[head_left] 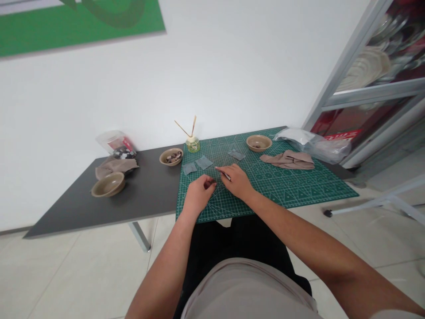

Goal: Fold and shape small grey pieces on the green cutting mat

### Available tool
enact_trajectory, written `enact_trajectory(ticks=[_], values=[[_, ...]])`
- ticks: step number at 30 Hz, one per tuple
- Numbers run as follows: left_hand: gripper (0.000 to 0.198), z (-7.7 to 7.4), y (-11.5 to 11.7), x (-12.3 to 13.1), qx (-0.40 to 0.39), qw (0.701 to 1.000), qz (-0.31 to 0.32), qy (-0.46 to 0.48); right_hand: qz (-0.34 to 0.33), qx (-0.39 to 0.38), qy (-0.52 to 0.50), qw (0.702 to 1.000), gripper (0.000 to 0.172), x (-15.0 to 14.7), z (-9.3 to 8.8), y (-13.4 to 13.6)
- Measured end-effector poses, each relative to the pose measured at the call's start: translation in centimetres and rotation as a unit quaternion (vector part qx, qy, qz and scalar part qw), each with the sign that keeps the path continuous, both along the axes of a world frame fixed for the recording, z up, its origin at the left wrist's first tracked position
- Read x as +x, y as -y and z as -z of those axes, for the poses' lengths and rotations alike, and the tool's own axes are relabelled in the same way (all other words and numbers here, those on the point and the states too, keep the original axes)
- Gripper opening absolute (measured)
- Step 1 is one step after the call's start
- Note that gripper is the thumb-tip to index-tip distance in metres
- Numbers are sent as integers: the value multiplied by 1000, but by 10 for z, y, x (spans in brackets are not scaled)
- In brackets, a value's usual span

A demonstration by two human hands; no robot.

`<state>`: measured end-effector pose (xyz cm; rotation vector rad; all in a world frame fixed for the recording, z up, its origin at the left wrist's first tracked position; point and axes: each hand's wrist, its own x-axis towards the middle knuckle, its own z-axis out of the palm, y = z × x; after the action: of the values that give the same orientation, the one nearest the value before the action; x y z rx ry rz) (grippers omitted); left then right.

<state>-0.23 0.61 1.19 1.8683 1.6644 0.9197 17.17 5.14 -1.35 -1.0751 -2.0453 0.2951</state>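
Observation:
My left hand (198, 191) is closed with the fingertips around a small dark brown piece (209, 183), too small to name surely. Close by on the right, my right hand (236, 180) grips a slim pen-like tool (226, 175), its tip pointing left toward the other hand. Both hands are low over the green cutting mat (275, 186). Just beyond them lie small flat grey squares (204, 162), like sachets or cloth patches. A tan bowl (171, 163) with brown and whitish pieces stands left of the mat. Another tan bowl (259, 148) on the mat holds a little dark stuff.
A glass bottle with sticks (193, 144) stands at the wall side. To the left are a tilted-looking bowl (109, 186), a brown cloth (116, 166) and a clear container (117, 144). A crumpled cloth (288, 160) and plastic bags (318, 144) lie right.

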Motion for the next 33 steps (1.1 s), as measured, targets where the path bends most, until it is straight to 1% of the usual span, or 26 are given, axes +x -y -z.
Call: enact_trajectory(ticks=[2,3,6,9,14,17,20,23,26,29,31,33], values=[[9,1,-3,7,0,999,-31,31,-22,33,21,999,41,-1,0,2],[10,2,-5,9,-2,998,-37,49,-34,46,30,998,42,-1,1,3],[9,10,-10,13,1,994,-30,107,-65,76,63,993,46,-2,3,3],[5,16,-12,13,11,990,-38,132,-79,87,101,988,45,-4,6,3],[11,20,-12,11,19,984,-71,164,-70,99,144,982,45,-6,7,8],[13,22,-12,10,30,981,-77,175,-63,100,164,979,47,-7,6,11],[13,22,-12,10,34,979,-72,187,-56,79,174,980,47,-7,4,13],[11,20,-11,10,26,972,-70,222,-29,49,174,983,49,-6,2,14],[12,18,-9,10,18,964,-73,254,-13,43,178,983,50,-6,0,15],[12,17,-8,10,36,970,-89,221,-19,56,199,978,50,-7,0,16],[16,19,-8,10,51,974,-99,197,-28,57,207,976,50,-7,0,17],[15,21,-8,9,52,973,-95,203,-27,48,197,979,49,-6,0,16]])
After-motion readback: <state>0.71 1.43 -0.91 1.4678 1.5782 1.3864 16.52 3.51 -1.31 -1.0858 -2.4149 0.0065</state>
